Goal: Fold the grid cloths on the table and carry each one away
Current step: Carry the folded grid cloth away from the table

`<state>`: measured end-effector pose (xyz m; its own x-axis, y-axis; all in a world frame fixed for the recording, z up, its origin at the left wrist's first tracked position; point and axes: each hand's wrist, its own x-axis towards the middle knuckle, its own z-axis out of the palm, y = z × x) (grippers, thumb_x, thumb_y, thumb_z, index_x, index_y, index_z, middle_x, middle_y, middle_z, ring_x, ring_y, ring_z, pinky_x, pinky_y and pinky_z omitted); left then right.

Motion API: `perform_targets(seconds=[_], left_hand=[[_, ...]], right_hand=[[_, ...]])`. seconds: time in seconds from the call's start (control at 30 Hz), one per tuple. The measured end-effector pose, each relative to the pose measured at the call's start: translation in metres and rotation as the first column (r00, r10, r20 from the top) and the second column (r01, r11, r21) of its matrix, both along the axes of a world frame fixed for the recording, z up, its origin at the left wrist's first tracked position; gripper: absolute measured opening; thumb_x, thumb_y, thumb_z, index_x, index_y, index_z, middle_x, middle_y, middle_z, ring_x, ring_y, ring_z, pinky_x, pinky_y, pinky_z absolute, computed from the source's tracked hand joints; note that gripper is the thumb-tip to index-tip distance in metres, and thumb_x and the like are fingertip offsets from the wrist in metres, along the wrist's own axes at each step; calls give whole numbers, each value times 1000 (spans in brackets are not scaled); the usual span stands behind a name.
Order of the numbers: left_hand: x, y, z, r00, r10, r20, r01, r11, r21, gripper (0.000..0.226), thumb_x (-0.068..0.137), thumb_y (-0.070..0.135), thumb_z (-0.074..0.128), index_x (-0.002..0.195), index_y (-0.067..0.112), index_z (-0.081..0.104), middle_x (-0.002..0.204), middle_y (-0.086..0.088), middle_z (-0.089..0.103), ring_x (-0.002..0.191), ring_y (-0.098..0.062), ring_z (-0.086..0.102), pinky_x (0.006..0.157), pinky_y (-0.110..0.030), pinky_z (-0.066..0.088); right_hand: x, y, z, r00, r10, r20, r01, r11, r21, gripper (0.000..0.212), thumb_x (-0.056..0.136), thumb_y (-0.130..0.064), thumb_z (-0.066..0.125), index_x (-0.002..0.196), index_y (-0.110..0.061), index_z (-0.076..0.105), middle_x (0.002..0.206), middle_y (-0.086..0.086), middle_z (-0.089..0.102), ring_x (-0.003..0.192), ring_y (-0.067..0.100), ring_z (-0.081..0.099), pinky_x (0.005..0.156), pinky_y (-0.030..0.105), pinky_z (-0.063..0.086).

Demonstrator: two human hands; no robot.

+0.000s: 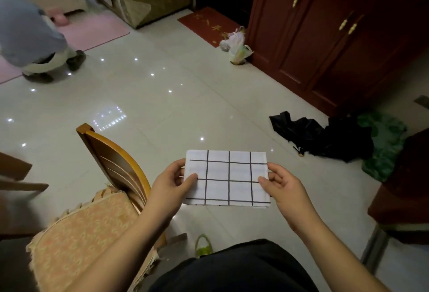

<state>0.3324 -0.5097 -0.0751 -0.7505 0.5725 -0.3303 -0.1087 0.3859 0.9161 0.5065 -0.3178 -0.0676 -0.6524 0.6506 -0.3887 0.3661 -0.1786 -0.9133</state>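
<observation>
A white grid cloth with black lines is folded into a flat rectangle and held level in the air above the tiled floor. My left hand pinches its left edge, thumb on top and fingers underneath. My right hand pinches its right edge the same way. The table is out of view.
A wooden chair with a peach cushion stands at my lower left. Black fabric and a green cloth lie on the floor at right, by a dark red cabinet. Plastic bags sit by the cabinet. Another person's legs are far left.
</observation>
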Motion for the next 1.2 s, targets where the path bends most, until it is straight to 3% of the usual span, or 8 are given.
perform_targets(seconds=[0.3, 0.43, 0.53, 0.7, 0.87, 1.03, 1.1, 1.2], left_hand=[[-56, 60, -9, 984, 173, 43, -172, 985, -26, 33, 91, 16, 65, 119, 34, 60, 100, 0, 72, 88, -16, 70, 79, -34, 58], [-80, 99, -10, 958, 275, 77, -272, 961, -55, 32, 85, 24, 69, 113, 37, 62, 100, -3, 72, 91, -24, 70, 85, -46, 57], [-97, 130, -9, 939, 332, 89, -327, 943, -64, 33, 89, 15, 67, 114, 36, 61, 102, -6, 72, 93, -29, 69, 87, -54, 55], [-120, 164, -2, 897, 429, 105, -427, 903, -47, 34, 91, 11, 64, 114, 36, 59, 102, -5, 72, 94, -25, 70, 88, -49, 56], [-142, 169, -1, 839, 536, 92, -533, 844, -51, 31, 95, 16, 58, 114, 40, 57, 100, -6, 72, 96, -18, 69, 91, -42, 54], [-183, 157, -6, 777, 624, 76, -623, 781, -40, 29, 96, 15, 56, 116, 36, 58, 102, -16, 69, 98, -26, 66, 92, -46, 52], [-204, 148, -10, 751, 654, 93, -656, 755, -14, 29, 96, 13, 57, 116, 34, 58, 101, -17, 69, 98, -30, 67, 89, -51, 52], [-240, 128, -19, 715, 687, 131, -693, 721, 3, 30, 96, 14, 59, 119, 33, 58, 101, -17, 70, 96, -33, 68, 89, -55, 53]], right_hand=[[-89, 88, -10, 983, 186, 0, -186, 982, -18, 33, 93, -6, 61, 121, -23, 62, 97, 4, 74, 93, 16, 71, 79, 25, 56], [-132, 139, -19, 961, 275, -4, -275, 961, -23, 32, 92, -10, 63, 118, -28, 62, 96, 4, 73, 92, 16, 71, 85, 30, 55], [-161, 177, -22, 941, 337, -11, -338, 941, -21, 33, 92, -13, 64, 121, -27, 62, 95, 3, 72, 92, 16, 71, 90, 34, 54], [-207, 220, -18, 896, 443, -12, -443, 896, -16, 31, 92, -13, 63, 119, -28, 62, 95, 1, 73, 90, 13, 71, 86, 30, 55], [-259, 232, -18, 851, 525, -29, -526, 850, -28, 30, 92, -11, 63, 118, -26, 62, 92, 1, 73, 88, 14, 71, 75, 22, 53], [-326, 220, -23, 800, 600, -32, -601, 798, -44, 29, 92, -8, 63, 112, -29, 61, 81, -9, 71, 78, 5, 70, 65, 12, 50], [-356, 212, -25, 778, 628, -29, -628, 775, -66, 28, 93, -8, 62, 112, -28, 61, 77, -12, 70, 75, 3, 68, 65, 13, 50], [-406, 199, -29, 737, 676, 1, -673, 735, -82, 30, 93, -11, 62, 120, -24, 61, 86, -2, 72, 82, 11, 69, 75, 24, 51]])
